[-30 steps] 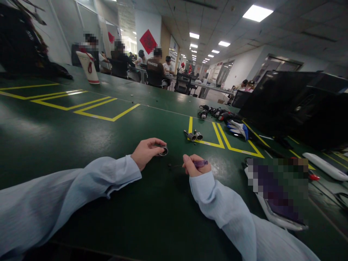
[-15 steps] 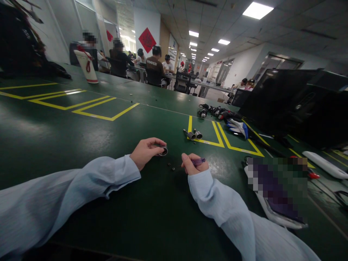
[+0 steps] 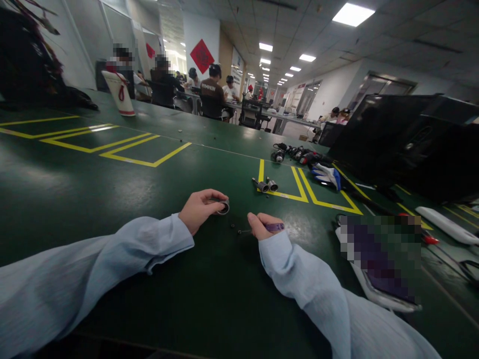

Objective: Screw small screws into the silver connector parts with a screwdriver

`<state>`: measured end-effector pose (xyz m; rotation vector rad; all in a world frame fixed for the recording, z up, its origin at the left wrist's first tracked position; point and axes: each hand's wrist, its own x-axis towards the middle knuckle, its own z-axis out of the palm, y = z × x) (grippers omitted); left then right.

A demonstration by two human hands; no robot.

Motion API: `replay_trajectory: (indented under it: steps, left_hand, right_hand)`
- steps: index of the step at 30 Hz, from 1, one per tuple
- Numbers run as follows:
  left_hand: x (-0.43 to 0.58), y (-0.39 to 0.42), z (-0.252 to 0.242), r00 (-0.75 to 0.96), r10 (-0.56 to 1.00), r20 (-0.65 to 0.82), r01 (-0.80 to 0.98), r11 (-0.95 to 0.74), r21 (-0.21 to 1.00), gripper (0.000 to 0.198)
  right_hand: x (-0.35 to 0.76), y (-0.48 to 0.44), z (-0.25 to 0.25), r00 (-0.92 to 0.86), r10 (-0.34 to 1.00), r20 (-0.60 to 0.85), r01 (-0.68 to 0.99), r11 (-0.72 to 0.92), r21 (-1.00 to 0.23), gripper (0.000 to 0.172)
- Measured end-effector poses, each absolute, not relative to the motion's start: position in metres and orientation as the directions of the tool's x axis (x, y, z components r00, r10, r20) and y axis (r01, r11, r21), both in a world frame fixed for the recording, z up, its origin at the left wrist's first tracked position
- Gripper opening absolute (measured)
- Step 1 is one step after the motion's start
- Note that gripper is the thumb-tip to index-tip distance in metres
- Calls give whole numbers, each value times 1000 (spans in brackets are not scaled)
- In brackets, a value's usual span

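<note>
My left hand [image 3: 202, 209] is closed around a round, hollow metal part [image 3: 224, 207], whose dark open end faces right. In my right hand [image 3: 264, 227] is a small screwdriver with a purple handle [image 3: 275, 227]. Its thin shaft points left, and the tip meets or nearly meets a tiny dark nut-like piece [image 3: 239, 232] on the green table. A second tiny piece [image 3: 232, 226] lies just beyond, between my hands. Farther back, two similar metal cylinders with stems [image 3: 263, 186] lie by the yellow tape.
A phone or tablet in a clear case [image 3: 377, 269] lies right of my right arm. Behind it are a blue-and-white glove [image 3: 326, 175], a cluster of dark metal parts [image 3: 295, 152] and a black monitor [image 3: 389, 144]. A white cup [image 3: 119, 93] stands back left.
The screwdriver has swung slightly, and its tip has come to the nearer tiny piece. My right fingers have shifted a little left; my left hand holds still.
</note>
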<state>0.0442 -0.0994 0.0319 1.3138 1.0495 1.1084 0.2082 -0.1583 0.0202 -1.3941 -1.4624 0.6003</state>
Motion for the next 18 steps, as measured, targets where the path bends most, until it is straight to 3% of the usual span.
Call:
replay_trajectory:
  steps: [9, 13, 18]
  left_hand:
    - [45, -99, 37, 131, 991, -38, -141, 57, 988, 25]
    - [48, -102, 44, 110, 988, -104, -208, 125, 970, 26]
    - [48, -102, 44, 125, 987, -103, -222, 129, 966, 27]
  right_hand:
    - [218, -145, 31, 93, 994, 51, 311, 20, -950, 39]
    - [217, -150, 30, 57, 992, 111, 193, 98, -976, 43]
    - [214, -156, 23, 20, 977, 213, 172, 207, -963, 48]
